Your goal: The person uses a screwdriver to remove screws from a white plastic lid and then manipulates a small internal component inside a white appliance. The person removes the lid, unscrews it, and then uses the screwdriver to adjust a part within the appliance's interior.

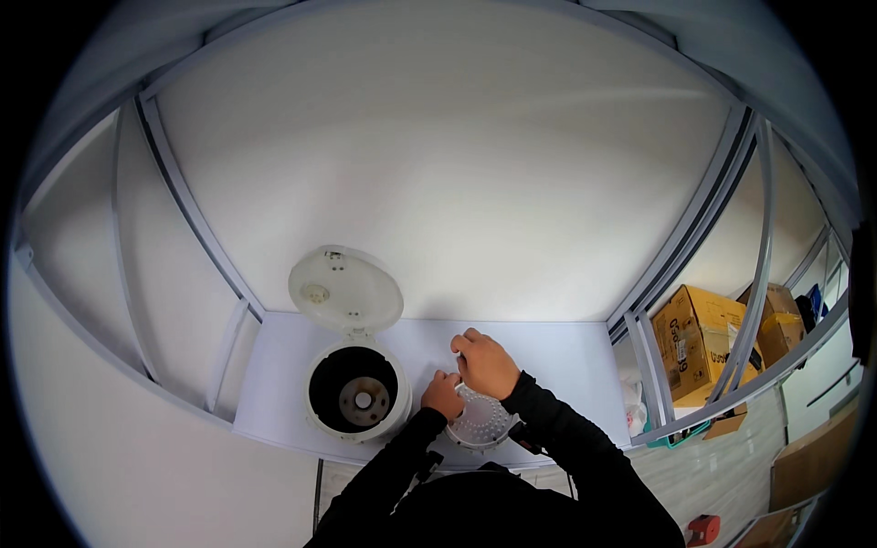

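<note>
A white rice cooker (pixel 402 393) stands on the white tabletop, lid (pixel 349 285) raised, showing a dark, bare cavity with a round metal plate (pixel 354 400) at the bottom. Right of it sits a translucent perforated plastic tray or basket (pixel 486 425), partly hidden under my hands and sleeves. My left hand (pixel 443 395) is closed at the tray's left edge; what is in its fingers is hidden. My right hand (pixel 486 365) is over the tray's far part with fingers bent and pinched; I cannot make out what they hold.
The white tabletop (pixel 557 365) is backed by a white panel and flanked by metal frames (pixel 203 216). Beyond the right frame are cardboard boxes (pixel 694 342), a white bag (pixel 634 406) and a teal basket (pixel 676 438). A small red object (pixel 703 530) lies on the floor at lower right.
</note>
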### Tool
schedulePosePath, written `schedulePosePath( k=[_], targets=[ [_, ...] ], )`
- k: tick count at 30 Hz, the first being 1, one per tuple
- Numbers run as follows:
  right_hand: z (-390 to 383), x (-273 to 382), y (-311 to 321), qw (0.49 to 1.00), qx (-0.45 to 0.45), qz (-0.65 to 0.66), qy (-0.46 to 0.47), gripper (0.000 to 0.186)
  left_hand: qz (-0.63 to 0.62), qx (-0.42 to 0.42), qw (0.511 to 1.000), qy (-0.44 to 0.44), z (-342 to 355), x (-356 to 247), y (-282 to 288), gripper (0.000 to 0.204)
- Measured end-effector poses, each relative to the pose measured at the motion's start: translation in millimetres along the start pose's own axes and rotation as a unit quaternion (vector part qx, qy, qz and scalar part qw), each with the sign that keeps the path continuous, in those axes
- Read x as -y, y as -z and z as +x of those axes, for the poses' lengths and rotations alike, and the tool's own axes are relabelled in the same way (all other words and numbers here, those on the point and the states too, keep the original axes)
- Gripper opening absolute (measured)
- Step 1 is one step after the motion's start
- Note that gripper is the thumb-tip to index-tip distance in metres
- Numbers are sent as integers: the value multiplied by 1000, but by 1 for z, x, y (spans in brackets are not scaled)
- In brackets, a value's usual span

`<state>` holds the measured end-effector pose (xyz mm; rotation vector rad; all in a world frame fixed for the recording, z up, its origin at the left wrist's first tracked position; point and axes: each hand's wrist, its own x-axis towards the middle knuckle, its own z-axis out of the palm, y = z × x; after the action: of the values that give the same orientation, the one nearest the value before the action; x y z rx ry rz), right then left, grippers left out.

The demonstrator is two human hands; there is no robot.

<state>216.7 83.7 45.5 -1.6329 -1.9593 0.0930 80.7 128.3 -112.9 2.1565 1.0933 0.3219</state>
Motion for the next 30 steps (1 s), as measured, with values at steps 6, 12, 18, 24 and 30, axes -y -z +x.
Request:
schedulePosePath(
  k=[6,12,18,24,30],
  targets=[
    [2,31,18,988,29,-98,-115,25,-6,-13,1000,2,3,9,-3,40],
    [-1,-1,5,996,-46,-72,37,27,-17,-6,1000,-18,9,13,-8,41],
    [7,37,25,976,78,-120,-163,20,-18,-13,1000,-22,9,17,-10,42],
    [1,1,10,993,-20,-115,33,26,-1,-3,1000,-23,9,7,-4,43],
    [3,22,14,992,31,-87,-85,22,-5,-4,1000,-9,10,11,-4,43]
  ],
)
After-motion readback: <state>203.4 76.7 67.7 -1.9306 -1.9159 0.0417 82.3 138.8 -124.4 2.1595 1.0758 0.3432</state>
